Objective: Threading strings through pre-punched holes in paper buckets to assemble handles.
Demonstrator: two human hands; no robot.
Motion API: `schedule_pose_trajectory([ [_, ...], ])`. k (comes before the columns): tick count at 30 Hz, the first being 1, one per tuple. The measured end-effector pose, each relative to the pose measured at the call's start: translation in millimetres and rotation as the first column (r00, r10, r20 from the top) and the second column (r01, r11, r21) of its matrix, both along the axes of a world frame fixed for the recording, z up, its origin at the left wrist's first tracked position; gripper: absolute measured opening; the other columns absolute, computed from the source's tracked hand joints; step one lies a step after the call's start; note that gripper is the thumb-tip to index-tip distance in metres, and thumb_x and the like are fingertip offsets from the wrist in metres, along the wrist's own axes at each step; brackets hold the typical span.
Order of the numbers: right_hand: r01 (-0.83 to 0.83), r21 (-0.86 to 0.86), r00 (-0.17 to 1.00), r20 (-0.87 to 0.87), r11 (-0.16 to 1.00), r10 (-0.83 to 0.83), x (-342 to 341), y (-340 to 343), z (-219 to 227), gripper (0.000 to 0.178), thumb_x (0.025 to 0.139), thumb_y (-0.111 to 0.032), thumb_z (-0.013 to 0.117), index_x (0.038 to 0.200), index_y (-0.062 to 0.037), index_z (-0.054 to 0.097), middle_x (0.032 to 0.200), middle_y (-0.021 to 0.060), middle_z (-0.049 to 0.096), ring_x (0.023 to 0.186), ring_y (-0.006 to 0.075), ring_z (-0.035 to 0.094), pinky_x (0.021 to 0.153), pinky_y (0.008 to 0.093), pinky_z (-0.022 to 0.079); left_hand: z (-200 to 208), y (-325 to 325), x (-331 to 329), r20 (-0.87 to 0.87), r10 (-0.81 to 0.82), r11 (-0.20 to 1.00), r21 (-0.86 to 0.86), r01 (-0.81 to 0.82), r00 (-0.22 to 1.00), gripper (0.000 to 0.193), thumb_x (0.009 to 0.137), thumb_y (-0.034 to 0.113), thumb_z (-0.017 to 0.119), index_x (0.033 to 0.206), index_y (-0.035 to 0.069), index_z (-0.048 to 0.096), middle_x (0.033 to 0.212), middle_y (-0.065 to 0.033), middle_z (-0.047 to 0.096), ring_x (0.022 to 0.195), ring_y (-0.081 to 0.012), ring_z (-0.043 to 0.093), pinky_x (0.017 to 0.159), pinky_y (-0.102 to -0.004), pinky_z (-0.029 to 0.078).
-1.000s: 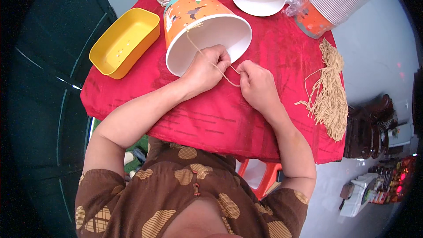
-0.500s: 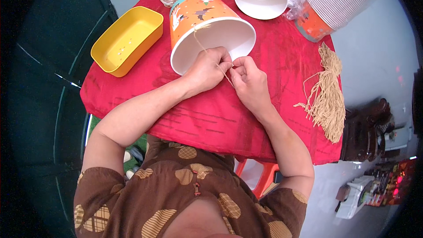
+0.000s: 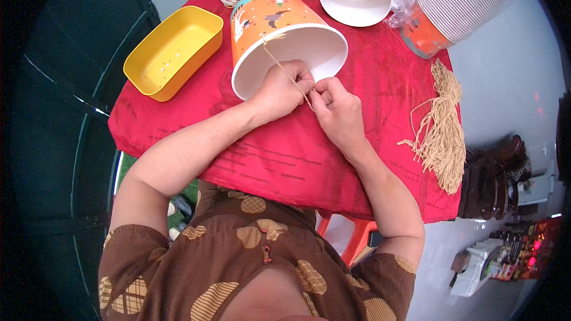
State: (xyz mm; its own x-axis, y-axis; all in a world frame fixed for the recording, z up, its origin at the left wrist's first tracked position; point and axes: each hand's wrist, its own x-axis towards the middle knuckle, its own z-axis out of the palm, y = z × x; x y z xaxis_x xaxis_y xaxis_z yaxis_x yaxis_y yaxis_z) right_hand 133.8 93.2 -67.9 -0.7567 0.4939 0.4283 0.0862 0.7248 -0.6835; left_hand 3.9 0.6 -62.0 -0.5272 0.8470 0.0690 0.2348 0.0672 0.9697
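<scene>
With the orange paper bucket [image 3: 279, 30] lying on its side on the red cloth [image 3: 285, 154], the left hand [image 3: 285, 86] and right hand [image 3: 336, 107] both pinch its tan string [image 3: 279, 66], which a hard tug could tear from the rim.

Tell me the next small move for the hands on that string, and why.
Probably draw the string taut: it runs from the orange paper bucket's side down to where left hand and right hand pinch it together, seemingly mid-knot.
</scene>
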Motion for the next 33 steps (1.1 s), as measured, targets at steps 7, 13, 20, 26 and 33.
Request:
schedule_pose_trajectory([
  [7,0.065,0.101,0.998,-0.005,0.993,-0.065,-3.1,0.1,-3.6,0.009,0.085,-0.01,0.067,0.086,-0.0032,0.06,0.07,0.0186,0.064,0.062,0.0345,0.066,0.053,0.0426,0.05,3.9,-1.5,-0.4,0.003,-0.015,1.0,-0.012,0.015,1.0,0.015,0.09,0.009,0.058,0.082,-0.002,0.063,0.07,-0.007,0.062,0.062,-0.0138,0.059,0.057,-0.0308,0.048],
  [13,0.055,0.022,0.996,-0.066,0.998,-0.054,-3.8,4.2,-9.8,0.006,0.085,-0.009,0.066,0.085,-0.0034,0.063,0.071,0.0187,0.064,0.064,0.0345,0.066,0.055,0.042,0.05,4.9,-1.6,-0.3,0.098,-0.054,0.998,-0.016,0.056,0.994,0.021,0.097,0.018,0.053,0.087,0.001,0.061,0.065,-0.002,0.054,0.048,-0.0083,0.046,0.041,-0.0242,0.036],
  [20,0.07,0.015,0.997,-0.018,0.997,-0.069,-2.5,1.8,-5.2,0.007,0.085,-0.01,0.066,0.084,-0.0036,0.063,0.072,0.0183,0.064,0.064,0.0342,0.066,0.055,0.0421,0.05,1.1,-1.4,-5.8,0.084,-0.02,0.998,-0.062,0.026,0.996,0.01,0.09,0.007,0.056,0.089,0.0,0.063,0.071,-0.0046,0.056,0.053,-0.0113,0.05,0.046,-0.0276,0.041],
  [26,0.079,0.052,0.997,-0.005,0.996,-0.079,-3.5,3.2,-8.0,0.007,0.085,-0.011,0.065,0.084,-0.0043,0.062,0.072,0.017,0.064,0.065,0.0347,0.066,0.057,0.0429,0.05,-3.4,-7.6,-1.4,-0.457,0.031,0.999,0.006,-0.032,0.889,0.006,0.08,0.001,0.062,0.086,-0.001,0.061,0.09,-0.0145,0.06,0.084,-0.0269,0.06,0.075,-0.0368,0.049],
  [33,0.08,0.062,0.997,0.019,0.995,-0.081,-3.5,1.0,-6.9,0.007,0.085,-0.01,0.065,0.084,-0.0049,0.061,0.07,0.0163,0.064,0.063,0.0341,0.066,0.055,0.043,0.05,-5.3,-7.5,-2.1,-0.449,-0.002,1.0,0.01,0.007,0.894,0.005,0.079,0.002,0.064,0.081,-0.001,0.06,0.088,-0.0157,0.059,0.083,-0.029,0.061,0.074,-0.0378,0.048],
])
